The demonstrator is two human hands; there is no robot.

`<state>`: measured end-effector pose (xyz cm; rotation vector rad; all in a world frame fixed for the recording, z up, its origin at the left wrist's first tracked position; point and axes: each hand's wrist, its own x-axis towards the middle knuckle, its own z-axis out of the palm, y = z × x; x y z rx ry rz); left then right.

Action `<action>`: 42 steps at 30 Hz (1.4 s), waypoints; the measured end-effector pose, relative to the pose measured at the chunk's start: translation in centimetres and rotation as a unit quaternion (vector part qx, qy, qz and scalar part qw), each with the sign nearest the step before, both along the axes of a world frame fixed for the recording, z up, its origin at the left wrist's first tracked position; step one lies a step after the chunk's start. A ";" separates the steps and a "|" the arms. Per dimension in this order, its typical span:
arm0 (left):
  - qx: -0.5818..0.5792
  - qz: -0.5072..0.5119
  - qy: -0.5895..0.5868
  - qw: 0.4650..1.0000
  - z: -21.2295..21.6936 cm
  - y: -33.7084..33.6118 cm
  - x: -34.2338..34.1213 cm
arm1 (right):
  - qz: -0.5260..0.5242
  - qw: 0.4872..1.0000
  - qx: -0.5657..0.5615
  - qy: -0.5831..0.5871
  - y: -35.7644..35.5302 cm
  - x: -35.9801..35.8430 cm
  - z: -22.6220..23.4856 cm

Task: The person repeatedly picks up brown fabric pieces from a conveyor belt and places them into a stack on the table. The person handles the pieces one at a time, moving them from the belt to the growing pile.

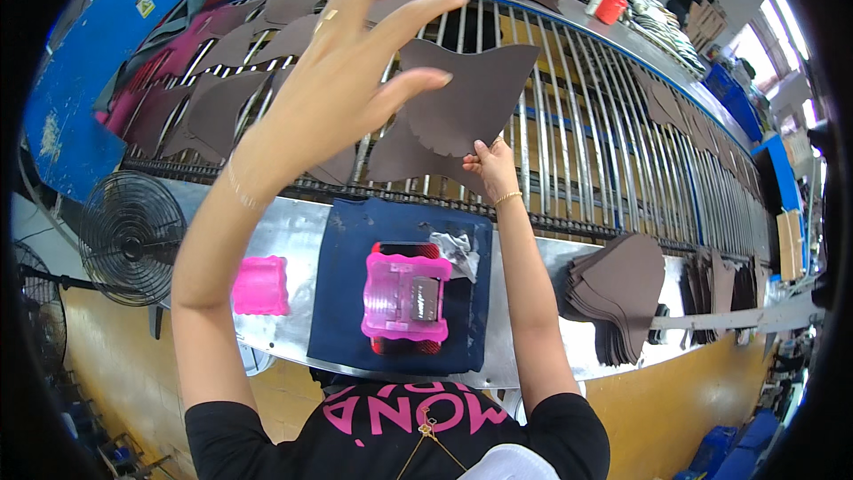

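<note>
My left hand (360, 67) is raised over the rack, its fingers spread and nothing between them. My right hand (494, 169) pinches the lower edge of a dark brown, curved sheet piece (471, 93) between thumb and fingers. That piece lies over or against another brown sheet piece (409, 156) on the metal bars of the conveyor (577, 124); how far they overlap is partly hidden. More brown pieces (213, 107) are spread on the bars at the left, some behind my left arm.
A pink scalloped plastic holder (407, 297) stands on a dark blue cloth (338, 302) before me, beside a crumpled grey scrap (456, 254). A pink tray (260, 285) and a black fan (133, 238) are at left. Stacked brown pieces (622, 284) lie at right.
</note>
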<state>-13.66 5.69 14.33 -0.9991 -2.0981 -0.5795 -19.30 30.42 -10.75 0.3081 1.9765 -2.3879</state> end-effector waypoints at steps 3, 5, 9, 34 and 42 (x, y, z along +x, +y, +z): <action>0.017 0.037 -0.093 0.995 -2.0 -4.1 2.8 | -0.012 0.998 -0.016 -0.058 -0.5 -3.0 -2.2; 0.034 0.064 -0.157 0.985 -3.7 -6.2 4.4 | -0.013 0.998 -0.023 -0.063 -0.5 -3.8 -2.9; 0.058 0.128 -0.242 0.960 -6.9 -9.3 6.9 | -0.006 0.995 -0.042 -0.086 -0.1 -4.9 -4.9; 0.093 0.009 -0.333 0.938 -12.4 -3.3 9.6 | -0.395 0.565 0.640 -0.338 26.8 35.8 3.1; 0.118 -0.013 -0.374 0.920 -12.3 -4.4 10.7 | -0.202 0.733 0.630 -0.158 28.0 37.9 9.4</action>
